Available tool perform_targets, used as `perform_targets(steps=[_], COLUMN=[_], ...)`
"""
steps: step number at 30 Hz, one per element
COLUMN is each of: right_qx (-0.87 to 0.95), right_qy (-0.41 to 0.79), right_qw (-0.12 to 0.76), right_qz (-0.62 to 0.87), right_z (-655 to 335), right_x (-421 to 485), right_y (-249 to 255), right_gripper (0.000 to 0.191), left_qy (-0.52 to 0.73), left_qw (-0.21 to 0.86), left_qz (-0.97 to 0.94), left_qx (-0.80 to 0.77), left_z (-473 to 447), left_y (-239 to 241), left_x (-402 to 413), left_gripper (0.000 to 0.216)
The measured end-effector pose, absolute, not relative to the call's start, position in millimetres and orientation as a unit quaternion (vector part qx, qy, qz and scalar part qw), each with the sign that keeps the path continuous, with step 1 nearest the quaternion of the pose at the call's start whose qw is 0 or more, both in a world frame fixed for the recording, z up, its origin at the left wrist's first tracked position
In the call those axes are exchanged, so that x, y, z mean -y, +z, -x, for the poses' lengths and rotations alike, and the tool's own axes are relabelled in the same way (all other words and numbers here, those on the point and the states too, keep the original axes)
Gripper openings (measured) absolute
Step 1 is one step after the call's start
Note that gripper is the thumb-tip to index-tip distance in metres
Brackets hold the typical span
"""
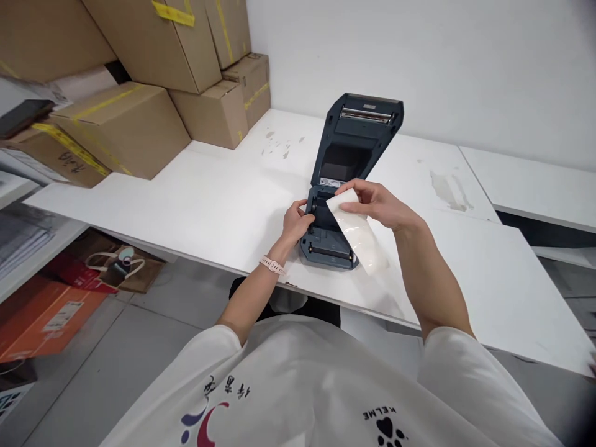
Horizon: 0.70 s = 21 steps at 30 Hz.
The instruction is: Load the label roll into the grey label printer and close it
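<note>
A dark blue-grey label printer (347,155) stands on the white table (209,205) with its lid tipped up and open. My left hand (297,220) curls against the left side of the printer's base, fingers closed on its edge. My right hand (377,202) pinches the end of a strip of white label paper (356,233). The strip runs from my fingers over the open paper bay and down past the printer's front edge onto the table.
Several cardboard boxes (139,81) with yellow tape are stacked at the table's far left against the wall. A second white table (531,180) adjoins at the right. On the floor at the left lie an orange box (41,316) and a brown bag (123,267).
</note>
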State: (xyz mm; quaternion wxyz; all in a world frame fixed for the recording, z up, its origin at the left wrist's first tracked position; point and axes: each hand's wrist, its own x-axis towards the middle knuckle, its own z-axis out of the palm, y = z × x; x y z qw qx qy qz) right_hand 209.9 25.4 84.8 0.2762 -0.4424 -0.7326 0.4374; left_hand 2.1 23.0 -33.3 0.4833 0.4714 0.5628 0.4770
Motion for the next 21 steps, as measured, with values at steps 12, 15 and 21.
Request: perform_targets(steps=[12, 15, 21], right_qx=[0.520, 0.510, 0.533], right_qy=[0.624, 0.623, 0.571], right_qw=[0.371, 0.391, 0.433], right_qz=[0.450, 0.446, 0.450], right_z=[-214.4, -213.7, -218.1], right_x=[13.5, 13.4, 17.7], right_y=[77.2, 73.0, 77.4], right_gripper=[0.029, 0.028, 0.052], left_qy=[0.486, 0.483, 0.481], left_qw=[0.497, 0.497, 0.502], left_qz=[-0.456, -0.458, -0.460], left_qx=[-0.556, -0.556, -0.552], left_z=[-3.6, -2.7, -1.1], left_y=[-34.7, -32.5, -33.5], left_x=[-25.2, -23.3, -21.5], left_gripper=[0.060, 0.061, 0.060])
